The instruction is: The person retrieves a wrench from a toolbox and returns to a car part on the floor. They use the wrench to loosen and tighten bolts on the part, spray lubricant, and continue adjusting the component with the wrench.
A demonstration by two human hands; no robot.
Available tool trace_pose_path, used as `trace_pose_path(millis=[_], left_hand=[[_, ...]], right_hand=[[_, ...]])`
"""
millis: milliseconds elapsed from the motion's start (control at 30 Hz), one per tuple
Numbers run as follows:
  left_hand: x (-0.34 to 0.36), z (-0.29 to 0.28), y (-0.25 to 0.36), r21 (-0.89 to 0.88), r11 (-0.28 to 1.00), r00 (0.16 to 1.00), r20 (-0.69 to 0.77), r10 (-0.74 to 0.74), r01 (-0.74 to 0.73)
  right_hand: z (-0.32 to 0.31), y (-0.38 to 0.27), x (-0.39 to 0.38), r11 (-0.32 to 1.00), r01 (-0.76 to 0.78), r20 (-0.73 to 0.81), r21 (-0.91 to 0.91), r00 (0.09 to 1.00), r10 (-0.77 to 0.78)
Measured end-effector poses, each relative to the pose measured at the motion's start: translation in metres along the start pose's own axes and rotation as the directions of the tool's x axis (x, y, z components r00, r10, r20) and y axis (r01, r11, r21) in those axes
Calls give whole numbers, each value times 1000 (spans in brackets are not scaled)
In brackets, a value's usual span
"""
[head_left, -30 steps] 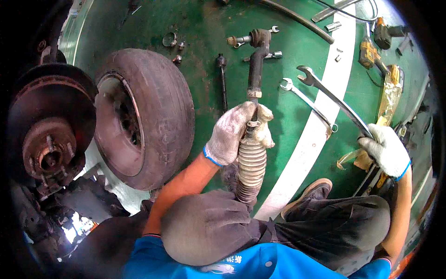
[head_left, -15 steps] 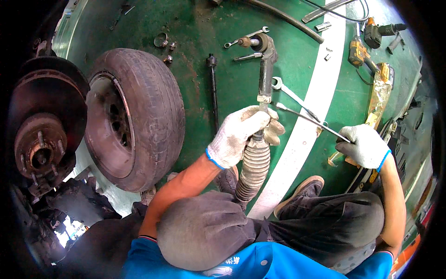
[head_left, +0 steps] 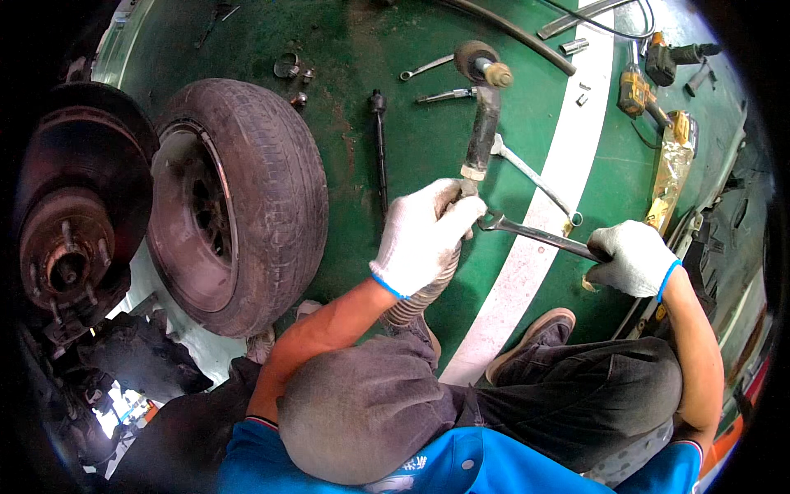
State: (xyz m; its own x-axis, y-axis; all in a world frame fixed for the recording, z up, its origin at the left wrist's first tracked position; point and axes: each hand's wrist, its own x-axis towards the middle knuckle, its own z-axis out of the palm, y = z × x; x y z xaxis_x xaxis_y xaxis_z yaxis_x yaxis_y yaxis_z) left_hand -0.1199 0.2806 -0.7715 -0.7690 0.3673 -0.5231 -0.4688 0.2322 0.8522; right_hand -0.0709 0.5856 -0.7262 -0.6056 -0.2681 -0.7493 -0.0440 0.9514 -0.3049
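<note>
A workshop floor [head_left: 395, 156], painted green and worn brown in patches, is seen from above; a broad white stripe [head_left: 539, 247] is painted across it from the upper right toward the lower middle. The left hand [head_left: 424, 239], in a white knit glove, is closed around a long steering rod [head_left: 480, 136], its fingers wrapped together just above the ribbed rubber boot [head_left: 424, 292]; the rod is held tilted above the floor, its ball-joint end [head_left: 485, 66] pointing away from the person. The right hand [head_left: 629, 259], also gloved, is clenched on the handle of a wrench [head_left: 535, 233], whose open end is set against the rod right beside the left hand's fingers. A second wrench [head_left: 535, 177] lies on the floor across the stripe. A thin black rod [head_left: 380, 148] and two smaller wrenches [head_left: 428, 66] lie on the green paint farther off. A removed wheel [head_left: 239, 202] rests on the floor at the left, beside an exposed brake disc [head_left: 74, 214]. Yellow power tools [head_left: 634, 90] are seen at the upper right. The person's shoe [head_left: 539, 333] rests on the stripe.
</note>
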Motion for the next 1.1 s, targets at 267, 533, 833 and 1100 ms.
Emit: trace_pose_path(millis=[267,533,833,1100], left_hand=[[-4,0,5,133,991,999,50,21,-27],[-6,-8,5,-240,962,984,148,-95,129],[14,-8,-2,-266,948,982,105,-155,178],[40,-11,-59,-292,924,968,22,-251,247]], right_hand=[[-3,-5,2,1000,-5,5,15,1000,5],[-1,-13,9,1000,16,3,5,1000,-16],[101,42,81,969,4,93,245,995,-28],[53,63,83,823,18,-136,568,988,73]])
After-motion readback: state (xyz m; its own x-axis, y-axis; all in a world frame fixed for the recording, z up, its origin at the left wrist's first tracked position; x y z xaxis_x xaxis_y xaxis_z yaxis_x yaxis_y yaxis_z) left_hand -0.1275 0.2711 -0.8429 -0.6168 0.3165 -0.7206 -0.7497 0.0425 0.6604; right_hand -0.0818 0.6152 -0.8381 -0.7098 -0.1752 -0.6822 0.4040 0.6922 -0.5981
